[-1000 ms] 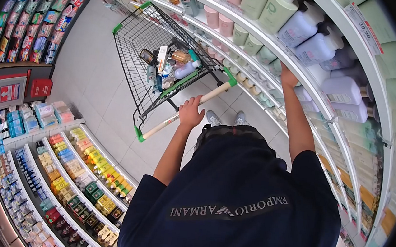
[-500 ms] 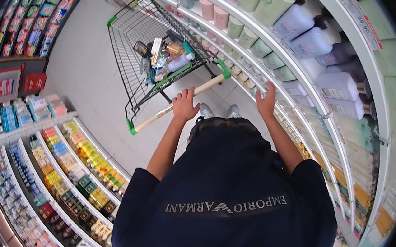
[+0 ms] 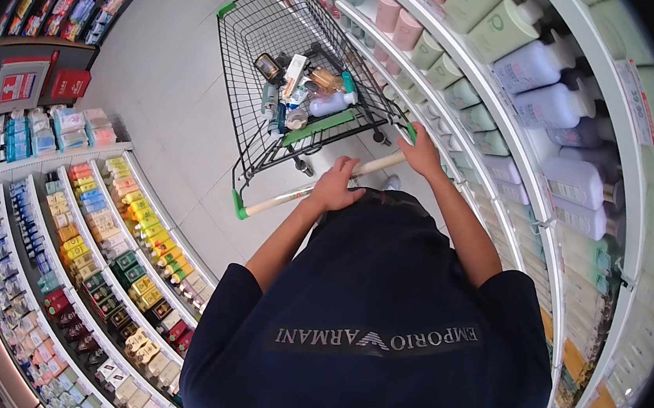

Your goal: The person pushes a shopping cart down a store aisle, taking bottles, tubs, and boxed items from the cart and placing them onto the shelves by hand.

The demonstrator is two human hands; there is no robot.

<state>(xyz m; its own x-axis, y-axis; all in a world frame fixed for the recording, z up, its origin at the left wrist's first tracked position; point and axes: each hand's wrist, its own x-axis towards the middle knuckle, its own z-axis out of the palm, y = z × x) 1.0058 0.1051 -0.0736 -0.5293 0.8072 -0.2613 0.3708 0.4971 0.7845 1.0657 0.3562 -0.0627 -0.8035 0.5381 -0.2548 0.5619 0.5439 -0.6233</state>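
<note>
Left hand: the left hand (image 3: 335, 185) is down on the cream handle (image 3: 380, 164), about midway along, fingers reaching over the bar; how tightly it closes, I can't tell.
Right hand: and the right hand (image 3: 424, 155) is at the handle's green right end, grasping it between thumb and fingers!
Cart: here's the shopping cart (image 3: 320, 129), just ahead of the person, handle edge nearest, green-capped corners at the far edge.
Load: everything is bunched toward the basket's near edge: lilac bottle (image 3: 327, 105) close to that edge, white box (image 3: 296, 70) leaning farther in, dark container (image 3: 268, 68) toward the left edge.
Right shelves: lilac pump bottles (image 3: 550, 106) behind the front edge of a white shelf (image 3: 511, 119), with green bottles (image 3: 505, 32) farther along.
Left shelves: yellow packages (image 3: 153, 228) lining the edge nearest the aisle.
Shirt: dark shirt (image 3: 378, 288), "EMPORIO ARMANI" lettering upside down from here.
</note>
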